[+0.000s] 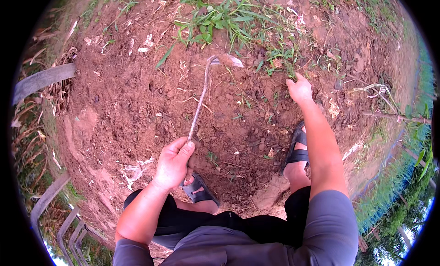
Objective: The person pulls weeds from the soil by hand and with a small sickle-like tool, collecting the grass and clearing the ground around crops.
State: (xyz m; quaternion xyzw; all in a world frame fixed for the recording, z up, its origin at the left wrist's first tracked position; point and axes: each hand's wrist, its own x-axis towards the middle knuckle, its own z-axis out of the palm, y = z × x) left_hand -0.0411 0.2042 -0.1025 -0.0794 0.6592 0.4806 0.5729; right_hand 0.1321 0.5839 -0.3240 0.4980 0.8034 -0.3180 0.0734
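Note:
My left hand (174, 162) is closed around the lower end of a small hand hoe's thin metal shaft (200, 107). The shaft rises away from me and bends at the top to a flat blade (235, 62), which rests at the soil and is partly smeared with earth. Off to the right, my right hand (300, 89) pinches a bunch of green weeds (289, 67) close to the ground. Whether their roots are still in the soil cannot be told. A larger clump of grass and broad-leaved weeds (215, 24) grows beyond the blade.
Loose reddish soil (130, 104) with dry plant scraps surrounds my sandalled feet (201, 190). Wooden posts (44, 80) and dry stalks (27, 145) line the left side. At the right are a thin horizontal stick (395, 115) and blue-green netting (388, 190).

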